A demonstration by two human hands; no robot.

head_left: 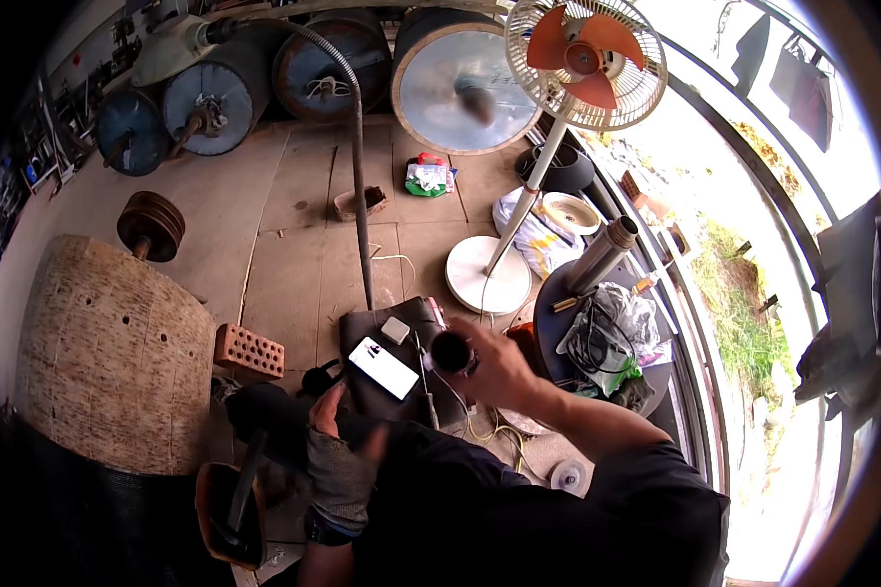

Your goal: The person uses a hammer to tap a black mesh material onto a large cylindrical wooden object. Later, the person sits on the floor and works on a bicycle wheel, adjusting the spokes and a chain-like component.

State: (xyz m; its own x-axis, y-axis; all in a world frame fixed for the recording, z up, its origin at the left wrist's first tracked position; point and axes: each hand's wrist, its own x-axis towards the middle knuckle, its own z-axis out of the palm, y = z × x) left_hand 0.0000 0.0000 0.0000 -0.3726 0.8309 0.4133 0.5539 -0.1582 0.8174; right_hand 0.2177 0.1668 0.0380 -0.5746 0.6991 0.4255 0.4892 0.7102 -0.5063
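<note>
My right hand (pixel 499 370), bare, is closed around a dark round cup (pixel 450 350) whose wide mouth faces up; what is in it is too dark to tell. My left hand (pixel 343 470), in a grey fingerless glove, lies by my dark-clad leg with bare fingers stretched out and nothing seen in them. Between the hands, a dark padded seat (pixel 362 326) bears a phone (pixel 384 368) with a lit screen, a small pale square case (pixel 395 330) and a thin metal tool (pixel 427 386).
A steel flask (pixel 605 256) and plastic bags (pixel 612 328) stand on a round dark stool (pixel 555 367) at the right. Beyond rises a white fan (pixel 585 64). A perforated brick (pixel 250 352) and a large wooden drum (pixel 117 352) are at the left. A lamp's flexible neck (pixel 359 196) stands ahead.
</note>
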